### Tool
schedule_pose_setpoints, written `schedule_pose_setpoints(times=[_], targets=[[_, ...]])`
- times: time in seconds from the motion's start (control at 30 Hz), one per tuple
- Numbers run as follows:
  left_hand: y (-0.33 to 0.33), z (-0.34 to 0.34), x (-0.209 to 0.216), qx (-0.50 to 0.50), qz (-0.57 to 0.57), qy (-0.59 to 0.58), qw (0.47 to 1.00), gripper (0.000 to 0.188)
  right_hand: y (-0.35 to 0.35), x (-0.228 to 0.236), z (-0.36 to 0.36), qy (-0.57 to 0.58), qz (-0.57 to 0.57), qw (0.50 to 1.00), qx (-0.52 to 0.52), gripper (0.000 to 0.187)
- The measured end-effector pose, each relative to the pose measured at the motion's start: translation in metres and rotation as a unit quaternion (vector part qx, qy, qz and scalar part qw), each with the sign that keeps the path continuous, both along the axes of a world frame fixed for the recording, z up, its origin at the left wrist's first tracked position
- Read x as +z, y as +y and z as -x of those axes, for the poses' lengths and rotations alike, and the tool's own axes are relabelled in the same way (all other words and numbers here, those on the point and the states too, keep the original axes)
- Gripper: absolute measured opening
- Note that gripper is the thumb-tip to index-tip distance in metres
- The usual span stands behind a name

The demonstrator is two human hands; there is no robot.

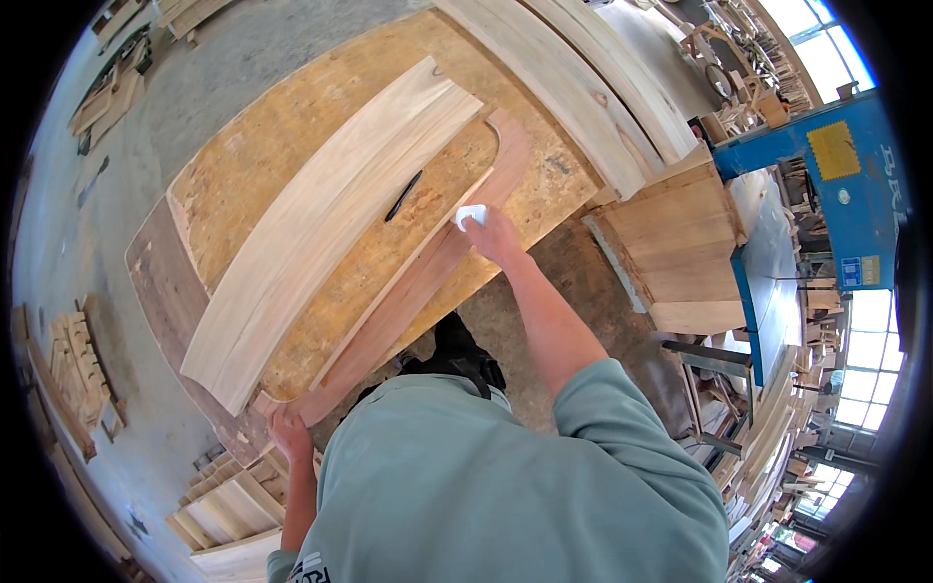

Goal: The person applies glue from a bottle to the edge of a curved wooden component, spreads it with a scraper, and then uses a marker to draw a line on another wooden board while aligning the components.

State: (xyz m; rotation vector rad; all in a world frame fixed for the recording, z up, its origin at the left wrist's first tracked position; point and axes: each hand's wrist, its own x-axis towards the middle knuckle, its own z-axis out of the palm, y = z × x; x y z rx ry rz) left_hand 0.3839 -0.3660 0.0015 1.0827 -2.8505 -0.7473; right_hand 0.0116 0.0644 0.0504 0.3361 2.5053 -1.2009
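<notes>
The right hand (494,236) is stretched forward, and its fingers are closed together around a small white block (471,214), which it presses on the long reddish curved strip (428,267). This strip lies along the near edge of the wide board table (243,175), from the rounded far end down to the corner near the person. The left hand (290,434) grips that near end of the strip; its fingers are curled over the wood, with the thumb side partly hidden, so how tightly it clamps cannot be told. A pale curved plank (330,219) lies on the table just beside the strip, and a dark pencil (402,196) rests between them, close to the plank's edge. On the right, a wooden box (680,243) stands near the table's edge, and a blue machine (836,185) is behind it. Bare concrete floor (243,49) shows beyond the table's far side.
</notes>
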Motion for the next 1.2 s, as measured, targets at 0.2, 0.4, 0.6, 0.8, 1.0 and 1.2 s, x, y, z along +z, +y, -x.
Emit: schedule_pose_setpoints(times=[0.2, 0.4, 0.6, 0.8, 1.0, 1.2], targets=[[-0.002, -0.001, -0.005, -0.001, -0.003, 0.011, 1.0, 0.033, 0.012, -0.031, 0.014, 0.107, -0.038, 0.993, 0.019, 0.033], [-0.004, -0.004, -0.008, -0.003, 0.002, 0.018, 1.0, 0.033, 0.012, -0.008, -0.008, -0.043, 0.118, 0.991, -0.039, 0.028], [-0.003, -0.005, -0.009, -0.008, 0.008, 0.016, 1.0, 0.034, 0.01, -0.012, -0.017, 0.004, 0.107, 0.994, -0.019, 0.037], [-0.001, -0.003, -0.004, -0.012, 0.004, 0.017, 1.0, 0.033, -0.006, -0.006, -0.011, 0.087, 0.009, 0.996, 0.027, 0.041], [0.0, -0.007, -0.005, -0.003, 0.015, 0.016, 1.0, 0.035, -0.013, -0.002, -0.018, 0.089, -0.007, 0.993, 0.082, 0.035], [0.001, -0.006, -0.005, -0.007, 0.01, 0.015, 1.0, 0.037, -0.005, -0.02, -0.011, 0.105, 0.031, 0.994, 0.023, 0.03]])
